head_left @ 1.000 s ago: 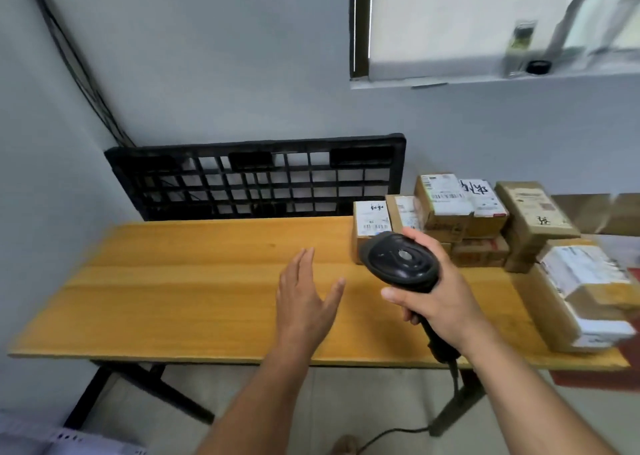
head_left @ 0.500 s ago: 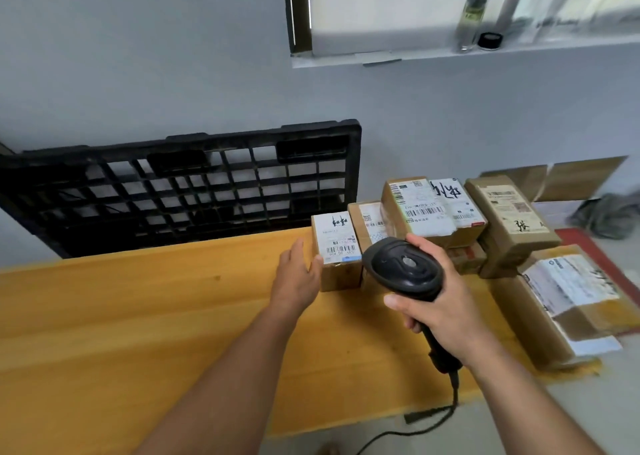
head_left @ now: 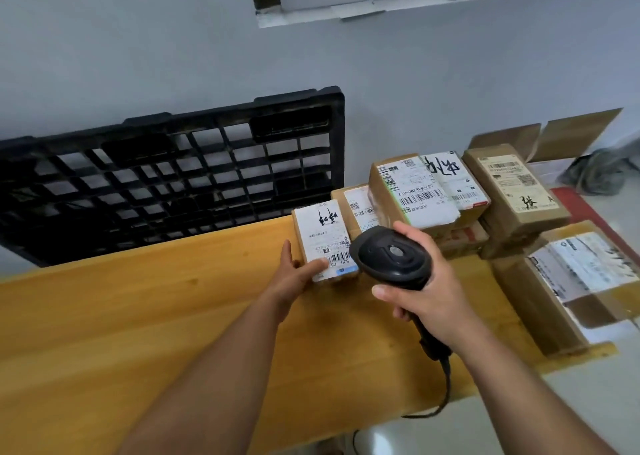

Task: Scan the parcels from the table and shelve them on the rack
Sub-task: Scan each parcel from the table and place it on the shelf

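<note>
Fingers first: on the left hand (head_left: pixel 294 279) the thumb lies on the white label close to the barcode and the other fingers run up the left wall. It thus pinches the near-left corner of the small brown cardboard parcel with the white shipping label (head_left: pixel 323 238). This parcel stands on the table at the left end of the parcel group, against its neighbour. The right hand (head_left: pixel 431 293) has its fingers curled round the grip of the black plastic handheld barcode scanner (head_left: pixel 391 259), whose head is over the parcel's near-right corner. Judgement: the step in hand is the scan. The thumb sits near the bars, so slide it clear, tilt the label toward the scanner window and hold steady. Surface: yellow varnished wooden table (head_left: pixel 138 333), with more taped brown cardboard boxes (head_left: pixel 412 191) stacked to the right. A black plastic grid pallet (head_left: pixel 173 177) leans on the grey wall behind. The rack is not in view.
</note>
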Tool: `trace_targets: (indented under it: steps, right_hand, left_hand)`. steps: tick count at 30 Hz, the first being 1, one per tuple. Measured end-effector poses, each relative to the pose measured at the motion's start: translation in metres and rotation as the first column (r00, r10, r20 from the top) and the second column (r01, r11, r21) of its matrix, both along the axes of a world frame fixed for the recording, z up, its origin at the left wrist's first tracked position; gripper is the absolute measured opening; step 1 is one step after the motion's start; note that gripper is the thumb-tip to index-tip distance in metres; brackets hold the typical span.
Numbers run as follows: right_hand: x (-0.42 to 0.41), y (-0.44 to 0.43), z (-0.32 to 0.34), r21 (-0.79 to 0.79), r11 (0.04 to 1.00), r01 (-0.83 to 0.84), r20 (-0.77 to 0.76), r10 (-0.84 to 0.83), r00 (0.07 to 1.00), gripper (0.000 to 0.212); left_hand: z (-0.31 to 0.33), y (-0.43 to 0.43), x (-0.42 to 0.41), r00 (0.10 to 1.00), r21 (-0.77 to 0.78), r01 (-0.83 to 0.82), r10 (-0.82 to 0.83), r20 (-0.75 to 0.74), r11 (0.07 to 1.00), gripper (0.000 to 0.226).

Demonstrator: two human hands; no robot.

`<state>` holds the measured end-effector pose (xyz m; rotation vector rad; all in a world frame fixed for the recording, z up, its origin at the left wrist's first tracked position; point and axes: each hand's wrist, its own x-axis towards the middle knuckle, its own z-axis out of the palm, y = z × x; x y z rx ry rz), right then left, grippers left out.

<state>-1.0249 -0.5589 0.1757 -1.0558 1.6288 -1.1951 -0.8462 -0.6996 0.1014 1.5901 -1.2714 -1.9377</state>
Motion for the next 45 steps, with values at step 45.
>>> trace_targets:
  steps: [45]
  right_hand:
    - [0.068, 0.186, 0.087, -0.315, 0.843, -0.437, 0.146, 0.497, 0.855, 0.096]
  left_hand:
    - [0.114, 0.198, 0.179, 0.879, -0.641, -0.354, 0.477, 0.022, 0.681, 0.122]
